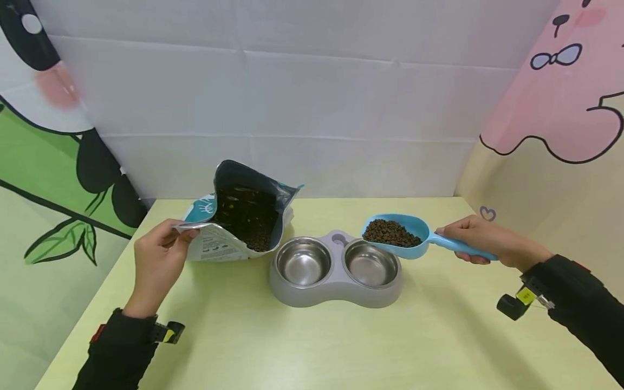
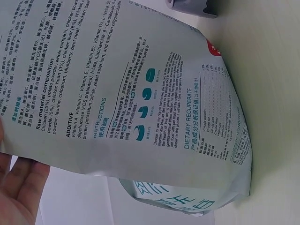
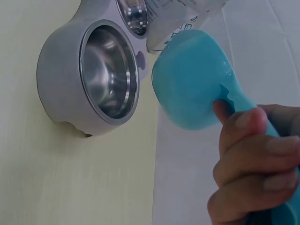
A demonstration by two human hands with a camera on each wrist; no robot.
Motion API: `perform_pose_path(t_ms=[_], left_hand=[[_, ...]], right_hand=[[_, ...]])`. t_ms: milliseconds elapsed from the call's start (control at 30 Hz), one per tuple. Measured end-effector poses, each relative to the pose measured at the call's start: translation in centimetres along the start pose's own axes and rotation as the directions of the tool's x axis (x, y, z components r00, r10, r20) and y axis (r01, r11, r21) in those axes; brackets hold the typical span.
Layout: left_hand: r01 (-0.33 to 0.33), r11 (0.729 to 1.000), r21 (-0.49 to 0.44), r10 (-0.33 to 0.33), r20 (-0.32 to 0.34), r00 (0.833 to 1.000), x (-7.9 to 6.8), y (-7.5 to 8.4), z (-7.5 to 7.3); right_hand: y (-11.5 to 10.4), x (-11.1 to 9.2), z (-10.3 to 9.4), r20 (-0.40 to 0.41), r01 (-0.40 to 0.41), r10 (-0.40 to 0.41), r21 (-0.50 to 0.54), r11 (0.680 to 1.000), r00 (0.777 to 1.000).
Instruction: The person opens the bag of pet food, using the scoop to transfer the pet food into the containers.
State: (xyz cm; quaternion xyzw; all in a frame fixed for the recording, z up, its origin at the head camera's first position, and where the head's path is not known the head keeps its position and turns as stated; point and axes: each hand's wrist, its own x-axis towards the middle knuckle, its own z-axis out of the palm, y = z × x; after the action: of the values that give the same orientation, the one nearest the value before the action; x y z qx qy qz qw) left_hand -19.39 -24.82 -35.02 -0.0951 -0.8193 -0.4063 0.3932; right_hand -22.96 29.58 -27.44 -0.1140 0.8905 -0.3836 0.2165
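Note:
My right hand [image 1: 475, 238] grips the handle of a blue scoop [image 1: 414, 249], its bowl heaped with brown kibble [image 1: 391, 233]. The scoop hangs over the back right of a grey double pet bowl [image 1: 336, 287]. Both of its steel bowls, the left bowl [image 1: 303, 262] and the right bowl [image 3: 105, 70], are bare inside. With thumb and fingers my left hand [image 1: 158, 260] pinches the near rim of an open pet food bag [image 1: 214, 244]. More kibble shows deep in the bag's dark mouth. Printed feeding text covers the bag side [image 2: 117, 93] in the left wrist view.
Everything stands on a pale yellow table [image 1: 312, 346]. A white cloth wall [image 1: 312, 97] rises behind its far edge. Cartoon-printed panels, a green one [image 1: 49, 162] on the left and a pink one [image 1: 551, 108] on the right, flank the table.

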Motion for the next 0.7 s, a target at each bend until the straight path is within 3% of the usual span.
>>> perform_pose_path(t_ms=[467, 700], left_hand=[[-0.003, 1.000, 0.004, 0.003, 0.008, 1.000, 0.01, 0.36, -0.01], [-0.001, 1.000, 0.006, 0.001, 0.001, 1.000, 0.05, 0.28, -0.10]], right_hand=[[1.11, 0.00, 0.46, 0.088, -0.033, 0.036, -0.035, 0.999, 0.995], [1.05, 0.70, 0.99, 0.129, -0.007, 0.013, -0.051, 0.999, 0.992]])
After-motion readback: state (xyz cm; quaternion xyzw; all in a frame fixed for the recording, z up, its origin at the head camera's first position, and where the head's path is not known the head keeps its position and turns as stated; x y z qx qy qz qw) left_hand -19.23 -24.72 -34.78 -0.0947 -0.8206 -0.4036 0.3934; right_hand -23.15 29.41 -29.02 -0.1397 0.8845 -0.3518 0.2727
